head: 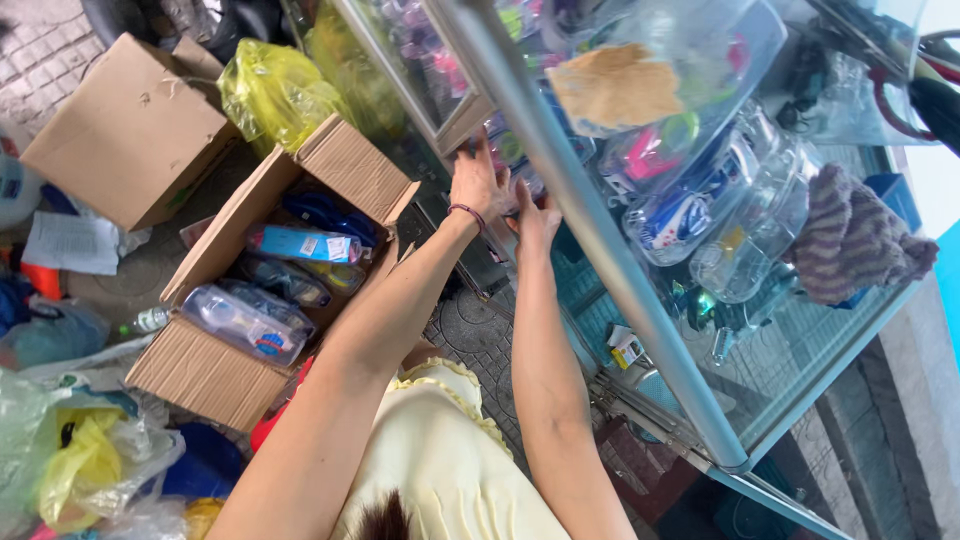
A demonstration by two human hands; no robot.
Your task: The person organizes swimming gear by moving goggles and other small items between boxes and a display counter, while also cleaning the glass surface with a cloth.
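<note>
Both my arms reach into a glass display cabinet (pixel 800 350) with a metal frame (pixel 600 240). My left hand (pixel 478 182), with a thin bracelet on the wrist, lies with its fingers around a clear plastic goggle case (pixel 508 150) on a shelf inside. My right hand (pixel 537 222) is just beside it, touching the same stack of cases. Its fingertips are hidden behind the metal frame post. More clear cases with colourful swim goggles (pixel 680 215) fill the cabinet.
An open cardboard box (pixel 210 375) of packed goggles stands on the paved ground to the left. A shut cardboard box (pixel 130 130) and a yellow plastic bag (pixel 275 90) lie beyond it. Plastic bags (pixel 80 460) sit at lower left. A knitted purple cloth (pixel 855 240) rests on the cabinet.
</note>
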